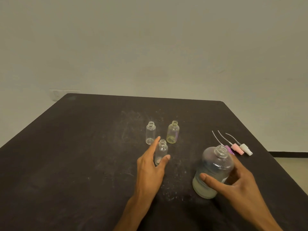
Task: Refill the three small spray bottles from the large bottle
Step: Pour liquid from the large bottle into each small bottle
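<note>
Three small clear bottles stand uncapped on the dark table (83, 147). The nearest small bottle (161, 151) sits between the thumb and fingers of my left hand (150, 165), which curls around it. Behind it stand a clear small bottle (150, 132) and a yellowish small bottle (173, 132). My right hand (236, 182) grips the large bottle (213, 170), uncapped, upright with a slight tilt, with pale liquid in its lower part.
Three spray heads with thin dip tubes lie at the right: a purple one (229, 149) partly behind the large bottle, a pink one (237, 148) and a white one (246, 149). The table's right edge runs close behind them. A wall rises behind the table.
</note>
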